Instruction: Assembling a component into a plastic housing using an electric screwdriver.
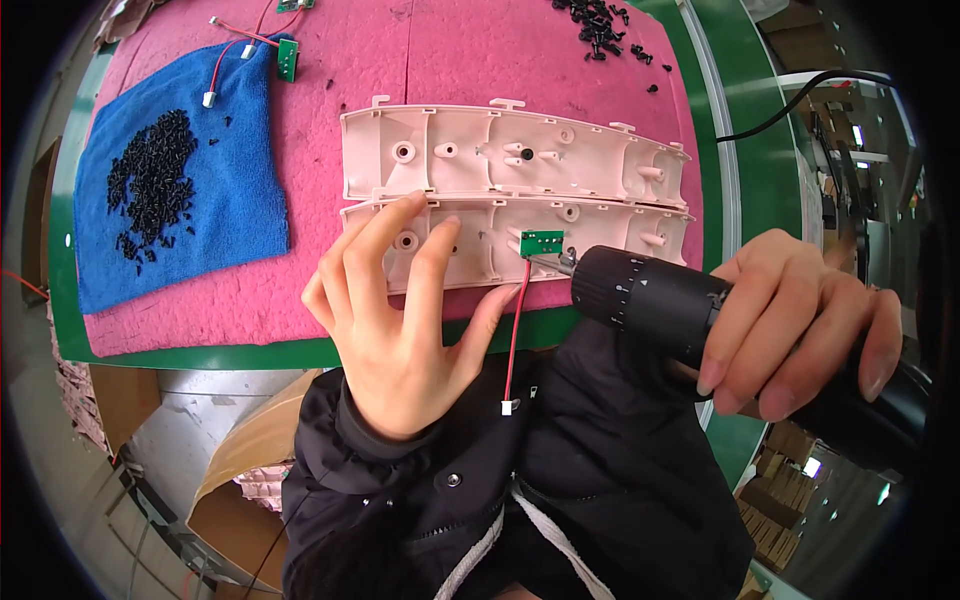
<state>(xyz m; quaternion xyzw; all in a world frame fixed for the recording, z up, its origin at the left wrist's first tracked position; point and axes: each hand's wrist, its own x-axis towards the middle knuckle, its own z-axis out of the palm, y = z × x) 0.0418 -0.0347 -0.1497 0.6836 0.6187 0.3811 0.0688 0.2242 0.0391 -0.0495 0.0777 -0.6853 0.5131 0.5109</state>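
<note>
My right hand (790, 325) is wrapped round a black electric screwdriver (640, 300), whose metal bit points left at a small green circuit board (543, 242). The board sits in the nearer of two pale pink plastic housings (480, 270). From it a red wire (516, 340) hangs over the front edge to a white connector (507, 408). My left hand (400, 290) spans the left part of this nearer housing, fingers spread and fingertips on it, the thumb at its front edge. Directly behind lies the farther housing (470, 130), with a black screw (527, 154) on a post.
A pink foam mat (350, 60) covers the green table (250, 354). At left, a blue cloth (250, 190) bears a pile of black screws (155, 180). More screws (600, 30) lie far right. Another wired board (288, 60) lies at the far left. An open cardboard box (230, 520) stands below the table edge.
</note>
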